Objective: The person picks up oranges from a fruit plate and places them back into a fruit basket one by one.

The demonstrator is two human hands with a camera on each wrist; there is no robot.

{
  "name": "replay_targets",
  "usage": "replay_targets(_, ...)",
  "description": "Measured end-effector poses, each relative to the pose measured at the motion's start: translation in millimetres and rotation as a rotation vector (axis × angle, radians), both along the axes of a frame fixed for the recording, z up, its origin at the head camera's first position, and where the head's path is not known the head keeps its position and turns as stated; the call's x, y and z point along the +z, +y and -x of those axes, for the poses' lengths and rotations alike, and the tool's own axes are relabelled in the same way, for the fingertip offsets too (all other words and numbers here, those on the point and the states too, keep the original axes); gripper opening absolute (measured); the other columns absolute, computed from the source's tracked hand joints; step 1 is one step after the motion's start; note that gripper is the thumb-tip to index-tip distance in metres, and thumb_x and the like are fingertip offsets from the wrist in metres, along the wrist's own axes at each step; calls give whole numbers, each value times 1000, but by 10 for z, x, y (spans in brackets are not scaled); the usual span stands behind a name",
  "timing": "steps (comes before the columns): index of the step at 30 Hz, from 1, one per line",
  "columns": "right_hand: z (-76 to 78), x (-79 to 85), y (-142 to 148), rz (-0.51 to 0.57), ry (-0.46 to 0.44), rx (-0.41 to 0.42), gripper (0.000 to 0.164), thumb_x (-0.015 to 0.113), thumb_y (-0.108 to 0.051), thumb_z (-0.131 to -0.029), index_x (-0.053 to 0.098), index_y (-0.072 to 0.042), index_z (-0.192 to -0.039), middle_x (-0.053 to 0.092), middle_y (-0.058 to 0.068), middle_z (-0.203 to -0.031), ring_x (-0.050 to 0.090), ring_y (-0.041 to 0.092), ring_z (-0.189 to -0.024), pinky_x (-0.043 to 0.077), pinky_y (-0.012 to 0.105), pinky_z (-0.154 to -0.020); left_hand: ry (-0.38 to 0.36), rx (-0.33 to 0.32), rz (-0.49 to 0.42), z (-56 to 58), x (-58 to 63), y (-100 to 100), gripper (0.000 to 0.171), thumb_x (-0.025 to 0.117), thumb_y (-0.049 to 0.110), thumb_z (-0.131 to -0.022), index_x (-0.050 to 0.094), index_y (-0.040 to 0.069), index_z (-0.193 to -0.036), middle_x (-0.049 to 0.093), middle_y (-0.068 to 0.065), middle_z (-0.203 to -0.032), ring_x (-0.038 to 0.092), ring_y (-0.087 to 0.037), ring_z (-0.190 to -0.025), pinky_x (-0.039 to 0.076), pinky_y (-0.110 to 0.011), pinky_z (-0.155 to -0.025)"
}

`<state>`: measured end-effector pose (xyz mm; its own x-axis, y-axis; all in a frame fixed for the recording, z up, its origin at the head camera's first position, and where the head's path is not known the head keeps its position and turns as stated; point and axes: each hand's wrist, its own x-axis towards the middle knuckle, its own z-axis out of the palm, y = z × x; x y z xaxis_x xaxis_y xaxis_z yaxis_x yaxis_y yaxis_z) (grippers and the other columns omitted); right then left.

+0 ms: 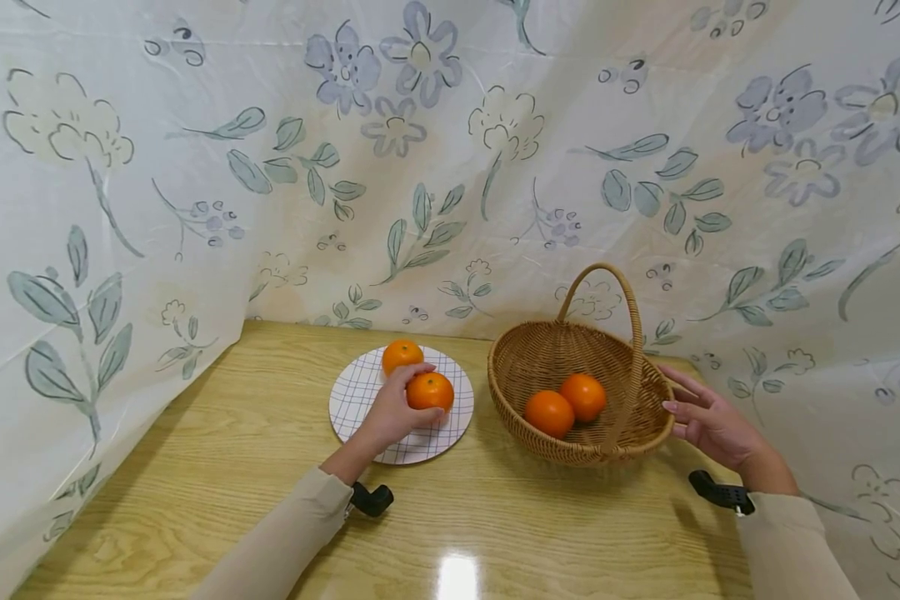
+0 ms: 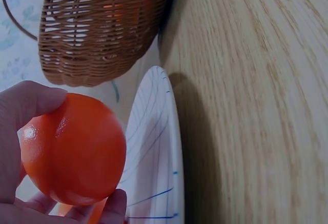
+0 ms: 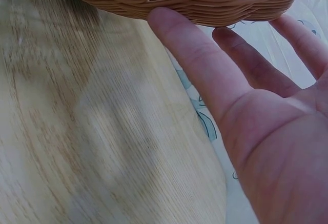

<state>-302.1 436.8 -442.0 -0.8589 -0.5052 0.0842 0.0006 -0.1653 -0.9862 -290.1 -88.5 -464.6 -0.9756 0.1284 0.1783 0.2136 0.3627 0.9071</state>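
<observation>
My left hand point(image 1: 396, 414) grips an orange point(image 1: 431, 393) between thumb and fingers, over the round white plate point(image 1: 352, 421) with a blue grid pattern. In the left wrist view the held orange point(image 2: 77, 149) appears above the plate's surface point(image 2: 154, 131). Another orange point(image 1: 402, 356) lies on the plate, behind the held one. To the right stands a wicker basket point(image 1: 525, 358) with an arched handle, and two oranges point(image 1: 550, 414) rest inside it. Fingers of my right hand point(image 1: 720, 429) touch the basket's right side, extended rather than wrapped round it; the right wrist view shows the thumb against the weave point(image 3: 179, 1).
Under everything is a light wooden table point(image 1: 217, 467). A floral-patterned cloth point(image 1: 420, 167) hangs behind the table and along both sides, close to the basket's back and my right hand. The basket's handle point(image 1: 607, 268) rises above its rim.
</observation>
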Motion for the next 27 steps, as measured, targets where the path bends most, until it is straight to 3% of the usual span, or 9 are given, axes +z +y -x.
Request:
replay_targets(11,-22,29,-17,0,-10,7,67,37,5,-107,18,-22,-165,53,-7,-146,65,17,-124,59,36,-94,23,-13,13,-31,121,-34,68,87,14,-80,57,15,-142,51,-9,-147,54,-34,-126,49,-57,-106)
replay_targets(18,-27,33,-15,-5,-2,14,71,36,6,-107,3,-14,-166,52,-7,-146,64,16,-125,59,36,-94,25,-35,-5,-54,198,-36,69,86,13,-81,56,13,-143,53,-8,-146,54,-33,-127,49,-56,-107)
replay_targets(27,-15,17,-1,0,-4,7,69,36,6,-107,9,-16,-166,52,-7,-146,65,15,-124,59,36,-94,44,-38,4,-56,269,8,64,87,16,-81,59,18,-138,54,-5,-144,56,-31,-123,52,-53,-104)
